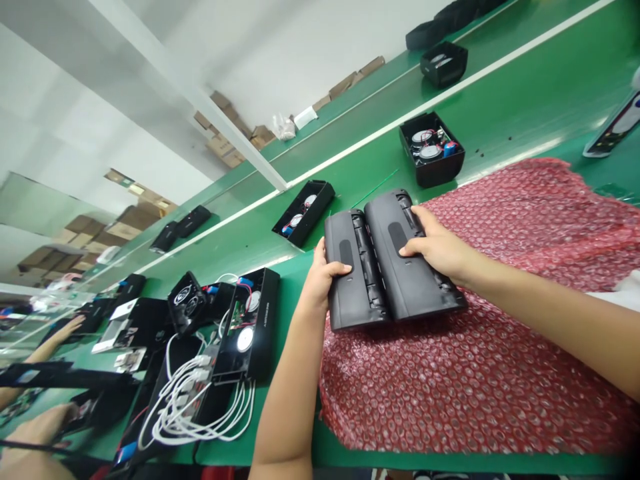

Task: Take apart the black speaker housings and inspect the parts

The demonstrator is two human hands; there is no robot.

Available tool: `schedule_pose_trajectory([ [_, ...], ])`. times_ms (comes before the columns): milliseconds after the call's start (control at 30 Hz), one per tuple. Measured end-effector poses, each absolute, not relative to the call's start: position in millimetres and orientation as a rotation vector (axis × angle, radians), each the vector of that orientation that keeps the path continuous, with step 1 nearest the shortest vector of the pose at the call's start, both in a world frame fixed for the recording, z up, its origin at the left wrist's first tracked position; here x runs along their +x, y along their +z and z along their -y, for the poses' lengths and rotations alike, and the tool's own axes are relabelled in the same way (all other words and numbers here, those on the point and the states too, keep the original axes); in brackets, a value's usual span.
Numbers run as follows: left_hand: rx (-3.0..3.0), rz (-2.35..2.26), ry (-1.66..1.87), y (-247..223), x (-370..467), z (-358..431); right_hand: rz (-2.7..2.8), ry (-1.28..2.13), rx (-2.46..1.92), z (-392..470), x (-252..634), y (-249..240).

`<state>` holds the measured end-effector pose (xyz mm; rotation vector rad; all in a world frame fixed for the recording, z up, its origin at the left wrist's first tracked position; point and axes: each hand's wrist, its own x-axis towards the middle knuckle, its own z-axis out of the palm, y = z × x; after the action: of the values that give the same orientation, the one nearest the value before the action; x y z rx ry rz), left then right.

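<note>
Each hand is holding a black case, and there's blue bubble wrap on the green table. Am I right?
Almost! The bubble wrap is red, not blue; the head view shows it. The rest is right: the left hand holds one black case, the right hand holds the other black case, and the wrap lies on the green table.

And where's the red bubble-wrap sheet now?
Head view, right half: the red bubble-wrap sheet lies on the green bench, below the two black plastic shells being held.
</note>
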<state>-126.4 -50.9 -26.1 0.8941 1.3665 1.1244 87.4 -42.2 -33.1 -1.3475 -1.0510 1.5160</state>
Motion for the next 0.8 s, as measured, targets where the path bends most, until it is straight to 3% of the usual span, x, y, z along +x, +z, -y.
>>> schedule_pose_trajectory([
  [800, 0.779, -1.417, 1.061, -19.1, -126.1, 53.7, 1.127, 1.471, -1.444, 45.1, 89.7, -32.6],
])
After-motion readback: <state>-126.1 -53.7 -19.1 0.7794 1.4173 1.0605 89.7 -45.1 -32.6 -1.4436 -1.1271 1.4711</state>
